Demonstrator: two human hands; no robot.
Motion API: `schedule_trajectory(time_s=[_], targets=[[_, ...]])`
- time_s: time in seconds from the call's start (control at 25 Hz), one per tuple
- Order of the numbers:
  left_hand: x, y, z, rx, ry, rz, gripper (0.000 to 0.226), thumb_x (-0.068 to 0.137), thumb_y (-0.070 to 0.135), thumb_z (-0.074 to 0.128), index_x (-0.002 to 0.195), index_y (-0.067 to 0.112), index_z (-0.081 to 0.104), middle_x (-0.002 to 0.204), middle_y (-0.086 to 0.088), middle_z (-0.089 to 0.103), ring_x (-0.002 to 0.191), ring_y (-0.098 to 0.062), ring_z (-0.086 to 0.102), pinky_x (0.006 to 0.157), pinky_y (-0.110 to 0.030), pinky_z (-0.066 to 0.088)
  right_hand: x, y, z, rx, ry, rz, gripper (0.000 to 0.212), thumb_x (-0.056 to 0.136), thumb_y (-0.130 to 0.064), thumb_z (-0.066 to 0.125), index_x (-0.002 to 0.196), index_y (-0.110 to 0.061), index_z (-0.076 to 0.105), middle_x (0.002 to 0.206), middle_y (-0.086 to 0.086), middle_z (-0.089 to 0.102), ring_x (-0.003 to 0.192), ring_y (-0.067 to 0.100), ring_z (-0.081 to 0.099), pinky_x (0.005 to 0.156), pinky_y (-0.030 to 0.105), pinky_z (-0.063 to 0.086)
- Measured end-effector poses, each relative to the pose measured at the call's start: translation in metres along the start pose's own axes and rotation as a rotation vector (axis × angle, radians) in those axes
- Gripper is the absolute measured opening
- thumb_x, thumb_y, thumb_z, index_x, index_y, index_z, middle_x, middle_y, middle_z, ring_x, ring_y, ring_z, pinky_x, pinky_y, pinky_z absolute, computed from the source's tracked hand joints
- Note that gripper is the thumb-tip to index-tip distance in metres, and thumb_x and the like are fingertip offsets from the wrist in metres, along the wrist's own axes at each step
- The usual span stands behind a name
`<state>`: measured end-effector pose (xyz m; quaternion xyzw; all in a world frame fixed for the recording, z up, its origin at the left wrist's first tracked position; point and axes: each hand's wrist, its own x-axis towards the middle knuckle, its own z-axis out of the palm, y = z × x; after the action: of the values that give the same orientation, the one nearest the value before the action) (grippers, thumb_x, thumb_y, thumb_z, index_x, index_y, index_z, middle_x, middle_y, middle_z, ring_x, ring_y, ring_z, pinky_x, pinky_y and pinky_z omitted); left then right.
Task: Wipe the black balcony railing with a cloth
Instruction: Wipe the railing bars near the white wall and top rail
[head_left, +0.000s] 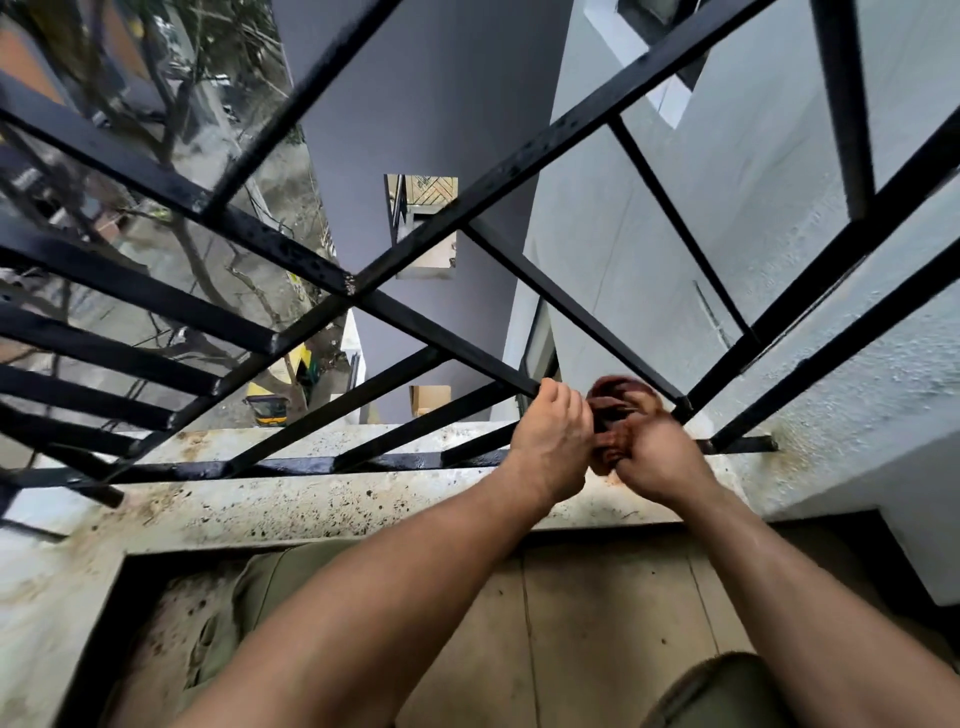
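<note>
Reddish-brown cloth (615, 402), bunched into a wad, sits against a slanting bar low at the right end of the black railing (291, 254), just above the stained ledge (311, 499); the right hand (657, 457) clenches it; the left hand (553, 436) curls round the same bar, touching the wad. It looks soft, light and pliable, likely to wrap any bar; the metal seems rigid and glossy, perhaps slick; best held wadded in the palm, fingers hooked behind the bar.
</note>
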<state>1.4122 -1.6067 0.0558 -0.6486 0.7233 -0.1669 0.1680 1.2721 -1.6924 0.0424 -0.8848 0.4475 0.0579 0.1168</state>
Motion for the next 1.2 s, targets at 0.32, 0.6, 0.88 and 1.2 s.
schedule_trajectory(time_s=[0.32, 0.6, 0.88, 1.2], targets=[[-0.031, -0.062, -0.044, -0.351, 0.060, -0.306, 0.054, 0.094, 0.063, 0.036, 0.084, 0.014, 0.057, 0.077, -0.004, 0.063, 0.067, -0.024, 0.052, 0.075, -0.038, 0.036, -0.009, -0.069, -0.007, 1.078, 0.216, 0.219, 0.033, 0.093, 0.003, 0.043, 0.103, -0.019, 0.065, 0.089, -0.005, 0.072, 0.083, 0.010, 0.070, 0.068, 0.024, 0.058], [-0.064, -0.109, -0.081, -0.537, 0.133, -0.415, 0.018, 0.094, 0.032, 0.049, 0.102, 0.019, 0.059, 0.102, -0.007, 0.070, 0.095, -0.030, 0.066, 0.075, -0.035, 0.036, -0.026, -0.159, -0.051, 1.057, 0.163, -0.020, 0.017, 0.098, -0.014, 0.054, 0.089, -0.025, 0.065, 0.087, -0.004, 0.066, 0.080, 0.006, 0.063, 0.072, 0.025, 0.050], [-0.109, -0.140, -0.086, -0.780, 0.490, -0.491, 0.031, 0.079, 0.024, 0.047, 0.098, 0.012, 0.069, 0.091, -0.011, 0.074, 0.087, -0.034, 0.069, 0.066, -0.035, 0.050, -0.020, -0.197, -0.077, 0.785, 0.016, 0.076, 0.012, 0.098, -0.018, 0.058, 0.091, -0.024, 0.066, 0.099, 0.000, 0.072, 0.094, 0.022, 0.069, 0.086, 0.039, 0.057], [-0.122, -0.195, -0.098, -1.258, 0.778, -0.576, 0.041, 0.086, 0.007, 0.045, 0.123, 0.009, 0.063, 0.114, -0.007, 0.067, 0.106, -0.021, 0.062, 0.095, -0.034, 0.050, -0.009, -0.223, -0.087, 0.647, 0.142, -0.178, 0.028, 0.072, -0.034, 0.040, 0.086, -0.023, 0.062, 0.088, 0.009, 0.066, 0.086, 0.025, 0.065, 0.076, 0.043, 0.056]])
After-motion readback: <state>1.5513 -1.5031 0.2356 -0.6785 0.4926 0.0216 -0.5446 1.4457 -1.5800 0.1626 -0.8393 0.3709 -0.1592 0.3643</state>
